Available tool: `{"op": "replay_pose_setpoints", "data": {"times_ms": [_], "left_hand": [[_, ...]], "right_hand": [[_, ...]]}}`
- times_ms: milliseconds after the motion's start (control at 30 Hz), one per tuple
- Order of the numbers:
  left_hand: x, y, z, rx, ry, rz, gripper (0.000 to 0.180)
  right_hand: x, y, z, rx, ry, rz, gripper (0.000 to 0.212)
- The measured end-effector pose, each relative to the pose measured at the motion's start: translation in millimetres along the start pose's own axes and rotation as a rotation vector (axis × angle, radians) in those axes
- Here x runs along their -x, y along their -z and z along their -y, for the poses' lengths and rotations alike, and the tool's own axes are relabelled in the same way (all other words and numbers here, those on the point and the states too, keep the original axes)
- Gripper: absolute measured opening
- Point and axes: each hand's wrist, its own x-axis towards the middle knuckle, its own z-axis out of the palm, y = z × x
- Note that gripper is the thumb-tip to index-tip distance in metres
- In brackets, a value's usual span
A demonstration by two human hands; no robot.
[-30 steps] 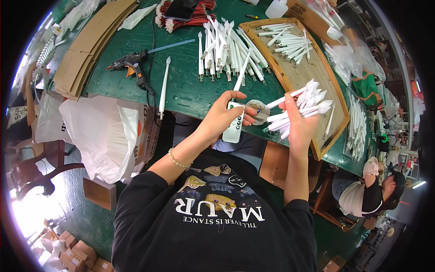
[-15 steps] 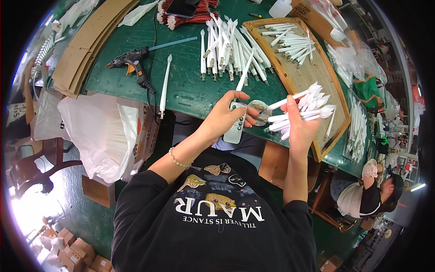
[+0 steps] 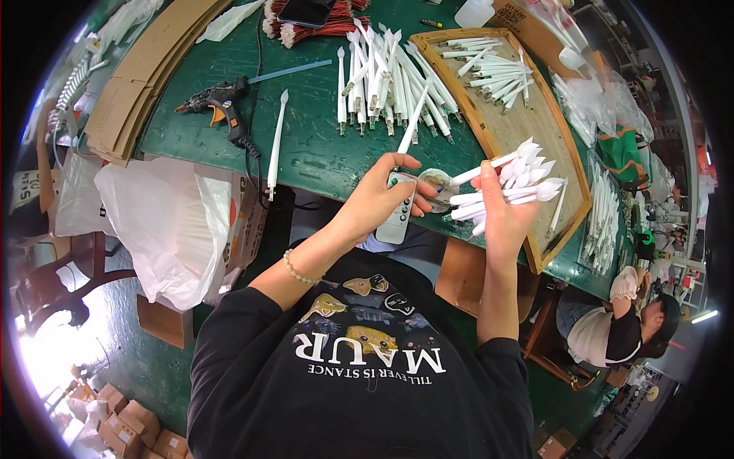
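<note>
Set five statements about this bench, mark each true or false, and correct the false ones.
1. The left hand holds a white remote. True.
2. The right hand is empty. False: it grips several white flame-tipped sticks.
3. A glue gun lies on the green table. True.
4. The wooden tray is left of the glue gun. False: it is to the right.
5. A phone lies by red wires. True.

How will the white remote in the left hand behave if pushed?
The white remote looks like rigid plastic, so it probably won't bend. Its flat-looking, oblong shape should slide rather than roll. Its exposed dark buttons might get pressed.
</note>
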Motion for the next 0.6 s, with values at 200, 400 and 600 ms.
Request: {"op": "replay_pose_setpoints", "data": {"times_ms": [200, 400, 600], "left_hand": [[1.1, -0.4, -1.3, -0.002, -0.005, 0.004, 0.034], [1.7, -1.8, -1.3, -0.01, -0.006, -0.005, 0.034], [1.3, -1.2, -0.3, -0.027, -0.017, -0.005, 0.033]], "right_hand": [[-0.4, 1.1, -2.2, 0.012, 0.005, 0.026, 0.008], [-1.9, 2.4, -3.2, -0.008, 0.011, 0.051, 0.008], [-2.1, 1.9, -1.6, -0.009, 0.023, 0.066, 0.008]]}}
